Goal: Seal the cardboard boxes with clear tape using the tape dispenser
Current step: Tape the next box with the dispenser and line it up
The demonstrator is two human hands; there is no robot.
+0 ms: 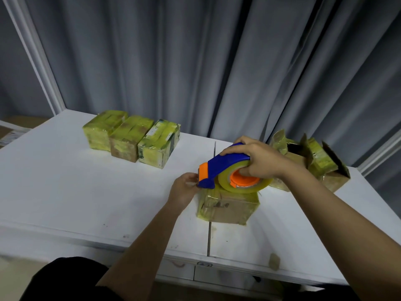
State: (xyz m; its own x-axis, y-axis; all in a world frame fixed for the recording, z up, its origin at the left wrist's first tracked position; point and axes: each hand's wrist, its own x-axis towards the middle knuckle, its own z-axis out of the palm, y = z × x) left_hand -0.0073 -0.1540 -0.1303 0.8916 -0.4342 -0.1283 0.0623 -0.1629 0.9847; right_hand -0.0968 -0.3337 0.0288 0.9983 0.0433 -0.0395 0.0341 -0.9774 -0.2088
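On the white tabletop (86, 192), the nearest cardboard box (230, 208) sits under the tape dispenser (227, 170) gripped by the right hand (258, 158), the left hand (184, 187) pinching at its nose, open boxes (314, 161) right behind it, three taped boxes (132, 137) far left.

White worktop (76, 192), two panels meeting at a seam that runs front to back. Three taped boxes (132, 141) sit side by side, touching, at far left. One cardboard box (230, 210) sits on the seam near the front. Open-flapped boxes (314, 166) cluster at far right. Tape scrap (274, 260) lies at the front edge.
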